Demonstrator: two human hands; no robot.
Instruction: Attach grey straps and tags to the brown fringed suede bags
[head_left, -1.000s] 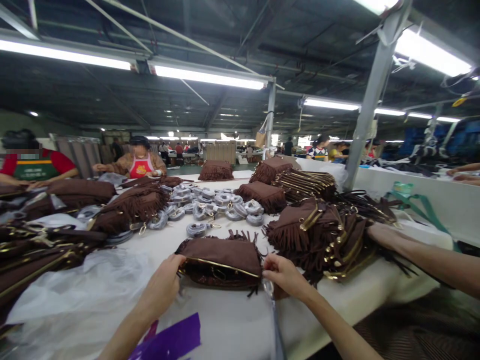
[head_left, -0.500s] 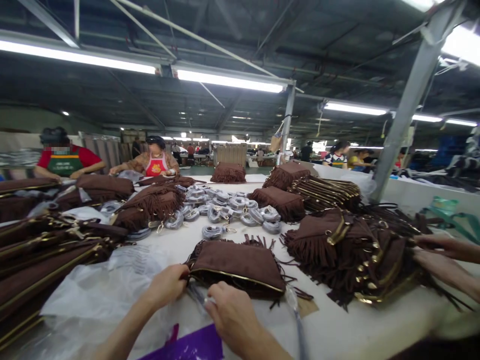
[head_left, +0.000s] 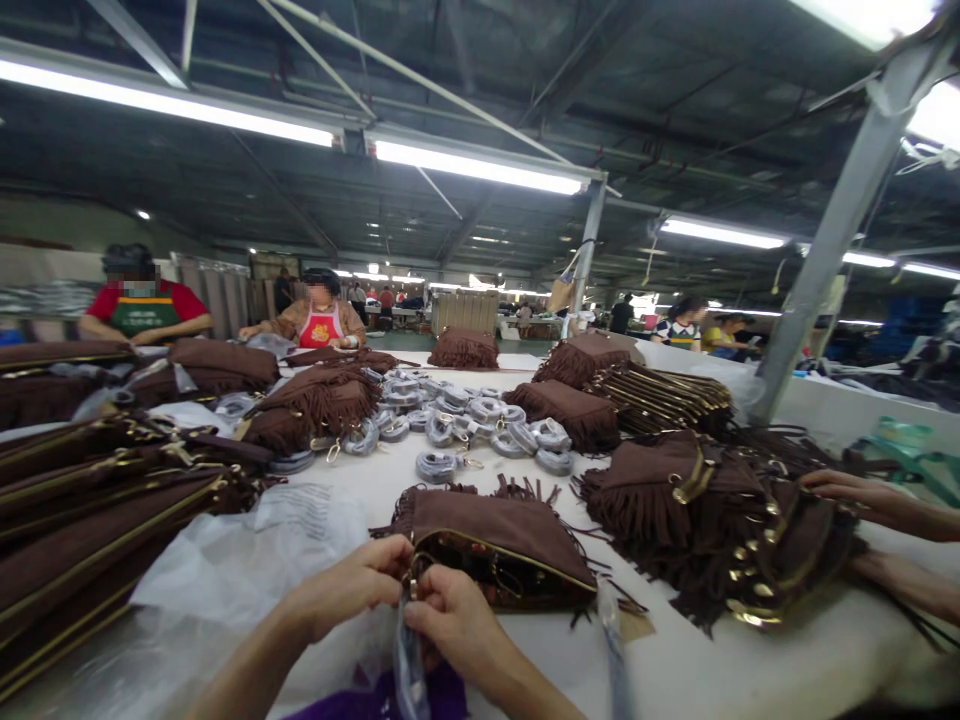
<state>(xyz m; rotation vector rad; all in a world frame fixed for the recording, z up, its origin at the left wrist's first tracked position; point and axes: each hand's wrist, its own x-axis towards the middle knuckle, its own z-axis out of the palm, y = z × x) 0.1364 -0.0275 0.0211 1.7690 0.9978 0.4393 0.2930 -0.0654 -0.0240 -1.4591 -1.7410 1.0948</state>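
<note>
A brown fringed bag (head_left: pixel 487 530) lies in front of me, its gold zip open and its dark inside showing. At the bag's left corner, my left hand (head_left: pixel 360 585) is closed, pinching near the gold ring; the fingertips partly hide it. Close beside it, my right hand (head_left: pixel 461 620) is closed on the gold clasp end of a plastic-wrapped strap (head_left: pixel 410 665), which hangs down below the fingers. Another wrapped strap (head_left: pixel 615 640) trails from the bag's right corner. Purple material (head_left: pixel 345 700) lies beneath my hands.
Several wrapped strap coils (head_left: pixel 439 465) lie mid-table. Bags with gold zips (head_left: pixel 97 540) are stacked left, beside crumpled plastic (head_left: pixel 247 560). At right, another person's hands (head_left: pixel 885 510) touch a fringed bag pile (head_left: pixel 690 500). Two people in aprons (head_left: pixel 322 325) work across the table.
My hands have come together at the bag's left corner, the right one bringing up the wrapped strap's clasp. The bag's mouth gapes wider. The view has shifted slightly.
</note>
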